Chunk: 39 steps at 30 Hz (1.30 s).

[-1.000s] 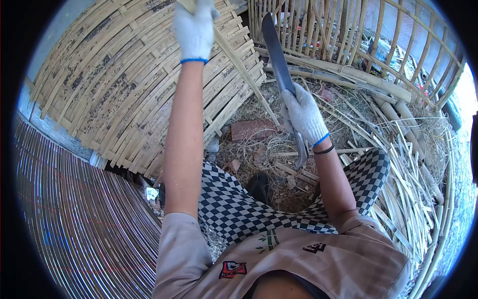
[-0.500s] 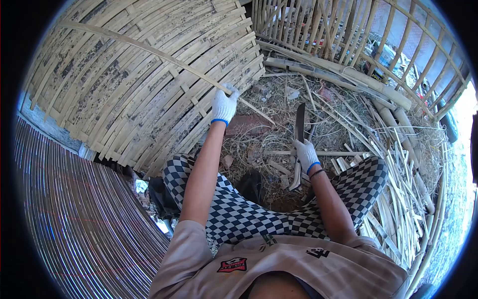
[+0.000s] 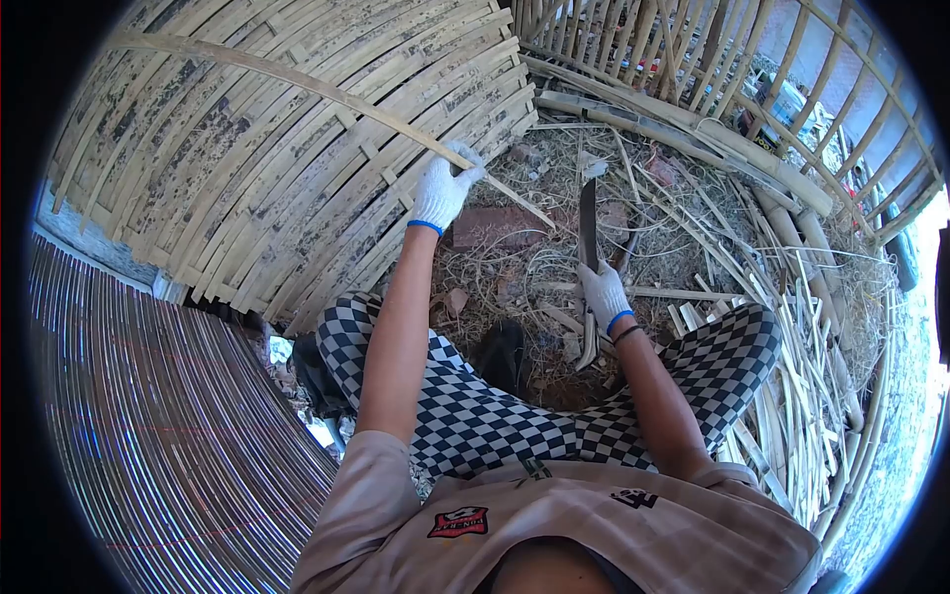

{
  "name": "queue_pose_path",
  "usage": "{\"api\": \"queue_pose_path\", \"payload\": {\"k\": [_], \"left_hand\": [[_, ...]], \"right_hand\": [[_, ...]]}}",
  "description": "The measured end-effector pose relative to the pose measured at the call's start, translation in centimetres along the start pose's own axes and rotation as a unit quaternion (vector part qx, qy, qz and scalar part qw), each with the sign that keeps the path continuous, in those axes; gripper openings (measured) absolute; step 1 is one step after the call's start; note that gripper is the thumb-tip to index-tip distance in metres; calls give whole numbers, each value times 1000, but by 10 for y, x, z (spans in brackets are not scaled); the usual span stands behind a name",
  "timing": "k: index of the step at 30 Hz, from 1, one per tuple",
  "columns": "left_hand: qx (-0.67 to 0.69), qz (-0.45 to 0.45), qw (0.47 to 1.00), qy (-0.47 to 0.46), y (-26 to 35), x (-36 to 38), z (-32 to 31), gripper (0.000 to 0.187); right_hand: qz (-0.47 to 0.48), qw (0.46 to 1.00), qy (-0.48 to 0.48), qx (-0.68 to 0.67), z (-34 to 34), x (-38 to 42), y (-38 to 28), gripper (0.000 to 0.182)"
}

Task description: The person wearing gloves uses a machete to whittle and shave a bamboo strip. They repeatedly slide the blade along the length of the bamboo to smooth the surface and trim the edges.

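My left hand (image 3: 443, 190), in a white knit glove with a blue cuff, is closed around a long, thin bamboo strip (image 3: 327, 91). One length of the strip runs up to the left across the woven panel; its short end points down to the right, just left of the blade. In the same kind of glove, my right hand (image 3: 605, 294) grips a machete (image 3: 588, 226) near where blade and handle meet. Its dark blade points away from me, and the pale, curved handle end sticks out below the hand. Strip and blade seem to be apart.
A woven bamboo panel (image 3: 247, 158) rises at the left, above a ribbed dark surface (image 3: 158, 426). A reddish brick (image 3: 495, 227) lies among shavings between my hands. Split bamboo pieces (image 3: 792, 416) are piled at the right. Bamboo poles (image 3: 683, 144) and a slatted fence (image 3: 722, 59) stand behind.
My left hand has moved slightly forward with the strip, and its fingers look a little looser. The machete has shifted slightly forward and left, its blade tip farther from me.
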State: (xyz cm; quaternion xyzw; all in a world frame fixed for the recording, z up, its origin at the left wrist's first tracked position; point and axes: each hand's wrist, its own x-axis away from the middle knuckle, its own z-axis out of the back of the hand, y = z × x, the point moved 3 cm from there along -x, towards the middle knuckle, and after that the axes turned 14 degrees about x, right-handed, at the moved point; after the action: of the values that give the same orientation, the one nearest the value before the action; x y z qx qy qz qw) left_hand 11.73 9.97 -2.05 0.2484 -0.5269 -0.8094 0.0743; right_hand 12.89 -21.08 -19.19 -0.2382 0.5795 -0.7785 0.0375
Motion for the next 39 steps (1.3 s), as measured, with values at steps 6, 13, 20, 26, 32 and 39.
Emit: {"api": "queue_pose_path", "payload": {"k": [6,13,20,26,32,39], "left_hand": [[-49,-15,998,38,0,1,2,30],[-106,-25,992,62,1,-2,5,38],[-31,-103,986,131,4,-1,8,28],[-13,-110,984,139,16,4,11,18],[24,-116,984,137,18,2,12,15],[30,-94,985,143,-6,-6,15,14]], "right_hand": [[-7,1000,-5,-1,3,16,-21,24],[8,1000,-2,0,2,4,-9,19],[7,1000,2,18,3,1,-3,28],[-39,999,-22,-31,4,23,-29,20],[-2,1000,-16,-17,3,10,-16,20],[-20,999,-22,-41,5,17,-22,18]]}}
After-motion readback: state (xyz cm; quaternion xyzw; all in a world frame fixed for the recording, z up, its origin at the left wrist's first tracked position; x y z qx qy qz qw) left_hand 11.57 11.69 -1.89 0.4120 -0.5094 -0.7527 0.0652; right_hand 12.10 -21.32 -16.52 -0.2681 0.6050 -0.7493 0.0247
